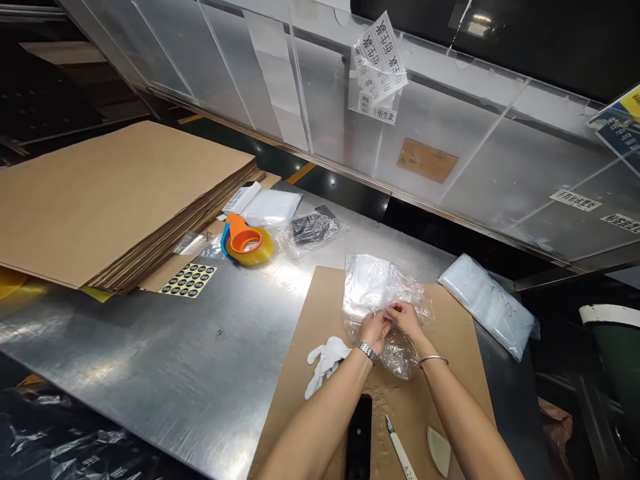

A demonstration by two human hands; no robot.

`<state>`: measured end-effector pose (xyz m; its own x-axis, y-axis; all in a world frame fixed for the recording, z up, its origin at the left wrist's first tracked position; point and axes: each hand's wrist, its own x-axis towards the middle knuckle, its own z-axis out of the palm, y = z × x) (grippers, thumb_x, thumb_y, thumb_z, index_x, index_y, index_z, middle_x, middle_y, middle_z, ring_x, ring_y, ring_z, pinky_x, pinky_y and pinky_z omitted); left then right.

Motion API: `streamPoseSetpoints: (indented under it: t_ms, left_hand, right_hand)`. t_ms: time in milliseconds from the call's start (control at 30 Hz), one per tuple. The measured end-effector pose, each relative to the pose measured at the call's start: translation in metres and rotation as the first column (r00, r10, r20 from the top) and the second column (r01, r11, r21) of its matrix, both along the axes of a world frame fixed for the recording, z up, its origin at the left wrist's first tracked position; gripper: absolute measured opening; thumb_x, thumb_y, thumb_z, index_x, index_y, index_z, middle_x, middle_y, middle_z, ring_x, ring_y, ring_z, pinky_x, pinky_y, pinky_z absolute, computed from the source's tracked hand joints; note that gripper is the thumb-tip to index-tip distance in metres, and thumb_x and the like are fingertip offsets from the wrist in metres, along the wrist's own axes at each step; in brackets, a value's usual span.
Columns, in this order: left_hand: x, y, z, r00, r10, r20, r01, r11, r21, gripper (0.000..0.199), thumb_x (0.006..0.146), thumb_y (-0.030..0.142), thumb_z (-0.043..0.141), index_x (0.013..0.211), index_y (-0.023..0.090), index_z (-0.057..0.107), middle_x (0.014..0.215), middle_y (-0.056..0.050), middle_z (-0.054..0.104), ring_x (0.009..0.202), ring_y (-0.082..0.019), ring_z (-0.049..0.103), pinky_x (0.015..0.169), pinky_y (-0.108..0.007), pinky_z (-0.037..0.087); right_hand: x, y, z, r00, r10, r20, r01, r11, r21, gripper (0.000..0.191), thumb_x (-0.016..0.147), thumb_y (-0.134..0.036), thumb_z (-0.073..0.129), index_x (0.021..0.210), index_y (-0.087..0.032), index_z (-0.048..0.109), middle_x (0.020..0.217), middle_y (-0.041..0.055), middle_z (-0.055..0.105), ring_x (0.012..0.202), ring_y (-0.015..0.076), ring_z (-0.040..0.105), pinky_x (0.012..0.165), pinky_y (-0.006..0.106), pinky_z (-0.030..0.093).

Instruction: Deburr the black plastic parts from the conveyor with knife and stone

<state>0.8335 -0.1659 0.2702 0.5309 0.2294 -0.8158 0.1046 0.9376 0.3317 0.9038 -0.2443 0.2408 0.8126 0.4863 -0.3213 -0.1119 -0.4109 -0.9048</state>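
My left hand point(376, 329) and my right hand point(406, 319) meet over a clear plastic bag point(400, 353), fingers pinched together on its edge. Part of the film hangs below my hands, crumpled. Just behind them lies a stack of clear bags point(367, 280) on a cardboard sheet point(320, 300). A white glove point(327, 363) rests left of my left wrist. Between my forearms are a black flat bar point(359, 437), a white-handled knife point(400, 450) and a pale rounded piece point(439, 451).
A tall stack of cardboard point(125, 200) covers the table's left. Near it are an orange tape dispenser point(245, 243), a sticker sheet point(189, 280) and a bagged black item point(315, 227). A wrapped white packet point(487, 303) lies at right. Transparent panels point(320, 100) stand behind the table.
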Motion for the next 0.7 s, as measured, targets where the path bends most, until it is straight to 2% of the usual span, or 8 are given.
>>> streamPoseSetpoints:
  t_ms: [200, 333, 500, 633, 700]
  left_hand:
    - [0.009, 0.008, -0.009, 0.990, 0.079, -0.119, -0.081, 0.997, -0.015, 0.031, 0.084, 0.030, 0.051, 0.111, 0.015, 0.051, 0.109, -0.008, 0.056, 0.090, -0.018, 0.057, 0.074, -0.037, 0.050]
    - [0.003, 0.008, -0.006, 0.990, 0.081, -0.114, -0.086, 0.996, -0.036, 0.029, 0.085, 0.030, 0.050, 0.110, 0.016, 0.052, 0.109, -0.008, 0.056, 0.089, -0.017, 0.057, 0.075, -0.037, 0.050]
    - [-0.026, -0.004, 0.009, 0.997, 0.072, -0.043, -0.072, 0.997, -0.016, 0.023, 0.084, 0.027, 0.050, 0.103, 0.015, 0.055, 0.101, -0.006, 0.058, 0.082, -0.015, 0.058, 0.069, -0.033, 0.052]
    - [-0.057, -0.016, 0.022, 0.997, 0.073, 0.001, -0.073, 0.996, 0.056, 0.010, 0.079, 0.010, 0.055, 0.089, 0.012, 0.057, 0.092, -0.005, 0.061, 0.082, -0.012, 0.060, 0.075, -0.028, 0.050]
    - [-0.066, -0.022, 0.027, 0.998, 0.053, 0.018, -0.054, 0.995, 0.083, 0.013, 0.076, 0.003, 0.057, 0.084, 0.012, 0.058, 0.085, -0.006, 0.063, 0.079, -0.010, 0.060, 0.078, -0.024, 0.048]
  right_hand:
    - [-0.006, -0.014, 0.003, 0.991, -0.110, -0.075, 0.118, 0.986, 0.117, 0.027, 0.087, -0.032, 0.051, 0.106, -0.014, 0.054, 0.104, 0.0053, 0.058, 0.087, 0.0162, 0.059, 0.074, 0.035, 0.050]
    - [-0.019, -0.033, 0.013, 0.984, -0.135, -0.112, 0.153, 0.972, 0.176, 0.025, 0.087, -0.032, 0.050, 0.103, -0.014, 0.055, 0.101, 0.0050, 0.059, 0.085, 0.0151, 0.059, 0.074, 0.035, 0.050]
    - [-0.044, -0.052, 0.023, 0.984, -0.161, -0.079, 0.172, 0.970, 0.171, 0.020, 0.086, -0.031, 0.052, 0.094, -0.013, 0.058, 0.090, 0.0022, 0.061, 0.076, 0.0127, 0.059, 0.069, 0.031, 0.050]
    - [-0.058, -0.058, 0.021, 0.987, -0.158, -0.004, 0.157, 0.980, 0.125, 0.020, 0.086, -0.031, 0.053, 0.090, -0.012, 0.058, 0.084, 0.0008, 0.061, 0.070, 0.0109, 0.059, 0.064, 0.028, 0.050]
    - [-0.061, -0.058, 0.019, 0.986, -0.156, 0.062, 0.150, 0.983, 0.102, 0.020, 0.086, -0.032, 0.053, 0.088, -0.012, 0.058, 0.083, 0.0003, 0.060, 0.069, 0.0109, 0.058, 0.064, 0.028, 0.049]
